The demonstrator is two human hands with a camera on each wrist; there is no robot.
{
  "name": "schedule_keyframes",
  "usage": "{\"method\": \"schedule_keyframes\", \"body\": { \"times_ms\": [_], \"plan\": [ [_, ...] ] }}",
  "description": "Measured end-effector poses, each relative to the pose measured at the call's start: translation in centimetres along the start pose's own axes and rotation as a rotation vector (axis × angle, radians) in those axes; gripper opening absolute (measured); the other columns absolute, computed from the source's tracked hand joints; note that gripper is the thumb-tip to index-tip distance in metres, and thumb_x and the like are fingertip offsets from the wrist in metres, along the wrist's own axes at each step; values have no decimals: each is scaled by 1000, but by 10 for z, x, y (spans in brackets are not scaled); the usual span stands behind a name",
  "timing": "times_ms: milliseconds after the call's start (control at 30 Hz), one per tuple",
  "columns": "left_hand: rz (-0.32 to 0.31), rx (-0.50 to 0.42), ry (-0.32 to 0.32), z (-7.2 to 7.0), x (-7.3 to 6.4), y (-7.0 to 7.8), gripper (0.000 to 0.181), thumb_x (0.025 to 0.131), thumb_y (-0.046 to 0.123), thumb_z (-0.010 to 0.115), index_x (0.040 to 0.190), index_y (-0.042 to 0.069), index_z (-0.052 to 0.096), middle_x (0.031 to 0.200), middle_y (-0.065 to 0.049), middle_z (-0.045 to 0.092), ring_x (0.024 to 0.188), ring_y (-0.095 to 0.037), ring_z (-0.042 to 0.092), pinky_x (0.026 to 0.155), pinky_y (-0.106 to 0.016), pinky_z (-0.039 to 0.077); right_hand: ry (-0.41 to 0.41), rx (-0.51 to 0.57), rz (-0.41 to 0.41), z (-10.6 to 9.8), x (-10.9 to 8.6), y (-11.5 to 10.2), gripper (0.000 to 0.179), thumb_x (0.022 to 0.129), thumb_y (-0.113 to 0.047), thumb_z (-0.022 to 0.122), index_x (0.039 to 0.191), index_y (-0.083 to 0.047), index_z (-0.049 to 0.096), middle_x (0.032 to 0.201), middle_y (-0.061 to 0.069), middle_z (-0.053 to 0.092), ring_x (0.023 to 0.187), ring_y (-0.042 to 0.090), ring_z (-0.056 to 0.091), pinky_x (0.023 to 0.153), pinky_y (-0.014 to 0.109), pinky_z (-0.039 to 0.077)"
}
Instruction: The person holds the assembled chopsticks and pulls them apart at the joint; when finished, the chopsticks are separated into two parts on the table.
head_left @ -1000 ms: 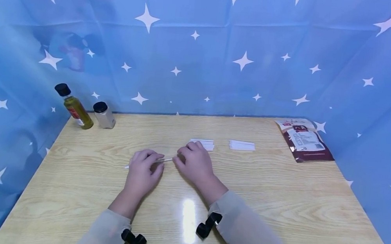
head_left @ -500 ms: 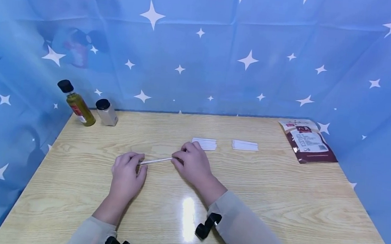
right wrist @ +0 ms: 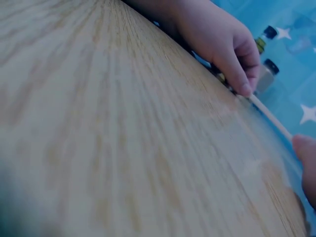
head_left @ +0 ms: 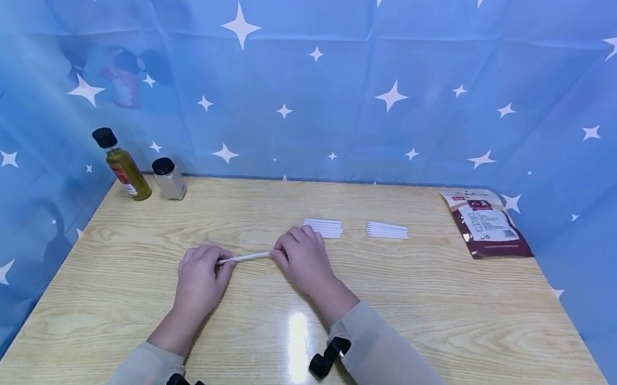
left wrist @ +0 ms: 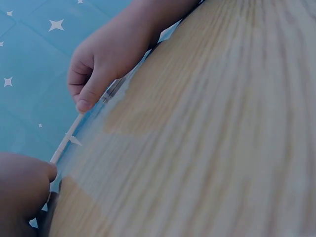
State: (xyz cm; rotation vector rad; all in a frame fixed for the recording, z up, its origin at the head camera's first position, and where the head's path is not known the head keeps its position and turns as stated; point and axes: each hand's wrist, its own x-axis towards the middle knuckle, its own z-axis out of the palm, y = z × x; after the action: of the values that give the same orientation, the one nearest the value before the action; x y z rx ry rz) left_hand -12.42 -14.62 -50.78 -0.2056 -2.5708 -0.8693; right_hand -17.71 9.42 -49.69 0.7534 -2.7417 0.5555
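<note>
A thin white stick [head_left: 249, 257] stretches between my two hands over the middle of the table. Its left end is pinched by my left hand [head_left: 201, 281], thumb against fingers. My right hand [head_left: 304, 259] pinches the other end, and its fingertips lie close to a row of similar white sticks [head_left: 324, 227]. In the left wrist view the stick [left wrist: 68, 137] runs slantwise from my left thumb up to the right hand [left wrist: 111, 54]. From the right wrist, the stick [right wrist: 270, 116] reaches the left hand's [right wrist: 217, 39] thumb tip. Its ends are hidden in the fingers.
A second row of white sticks [head_left: 387, 230] lies further right. A brown and white packet [head_left: 485, 225] rests at the back right. At the back left stand an oil bottle [head_left: 127, 172] and a black-lidded jar [head_left: 170, 179]. A blue star-patterned curtain [head_left: 314, 131] borders the table [head_left: 440, 329].
My left hand has moved left along the stick, baring more of it between the hands. Over the last half second the stick has dipped slightly; the right hand has stayed nearly in place.
</note>
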Motion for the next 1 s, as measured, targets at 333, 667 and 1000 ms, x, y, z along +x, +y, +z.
{"method": "schedule_keyframes", "body": {
  "times_ms": [333, 667, 1000],
  "plan": [
    [3, 6, -19, 3, 1, 2, 15, 92, 13, 85, 99, 7, 73, 98, -8, 72, 92, -34, 61, 88, -53, 43, 9, 143, -53, -4, -2, -1, 17, 101, -37, 76, 98, -21, 75, 95, -10, 69, 94, 15, 54, 92, 43, 46],
    [-17, 9, -43, 0, 1, 5, 10, 96, 15, 82, 101, 10, 75, 104, -6, 72, 96, -31, 61, 85, -49, 43, 143, 148, -182, -4, -3, -1, 14, 96, -30, 83, 93, -17, 80, 90, -4, 69, 87, 20, 60, 106, 46, 49],
    [73, 22, 13, 2, 1, 4, 12, 92, 11, 84, 100, 7, 75, 101, -8, 73, 92, -32, 63, 81, -49, 46, 144, 100, -180, -1, -4, 2, 16, 97, -34, 82, 94, -19, 81, 89, -7, 68, 83, 15, 54, 84, 35, 49]
  ]
}}
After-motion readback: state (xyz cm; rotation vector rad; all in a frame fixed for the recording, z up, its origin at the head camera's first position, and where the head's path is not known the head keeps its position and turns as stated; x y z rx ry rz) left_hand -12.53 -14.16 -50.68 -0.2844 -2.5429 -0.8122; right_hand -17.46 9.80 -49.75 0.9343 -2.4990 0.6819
